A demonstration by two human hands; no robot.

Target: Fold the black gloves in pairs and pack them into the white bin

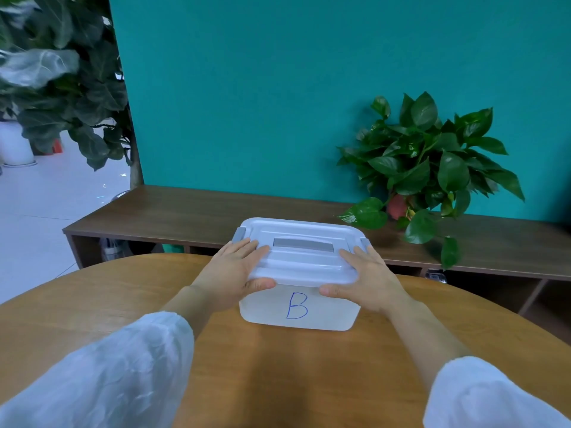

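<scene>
Plainly, step in hand: both hands are on the closed lid (301,251) of the white bin (298,307); I judge this to be either the opening of the bin before packing or its closing after, and one moment cannot settle which.
Black gloves: none in view, neither on the tabletop (278,366) nor visibly through the bin's cloudy wall; whether any lie inside cannot be told.
White bin: stands upright on the tabletop just ahead of the person, a blue letter B on its near wall, grey latches at both ends of the lid.
Left hand (230,271): fingers nearly straight and laid flat over the lid's left end, thumb tucked under the near rim, so it holds the lid's edge lightly.
Right hand (369,278): mirrors it on the right end, fingers spread on top, thumb beneath the rim.
Next move: if opening, the latches probably need releasing first, then an even lift from both ends.
Beyond: a potted plant (429,162) on a low wooden shelf (185,208).
</scene>
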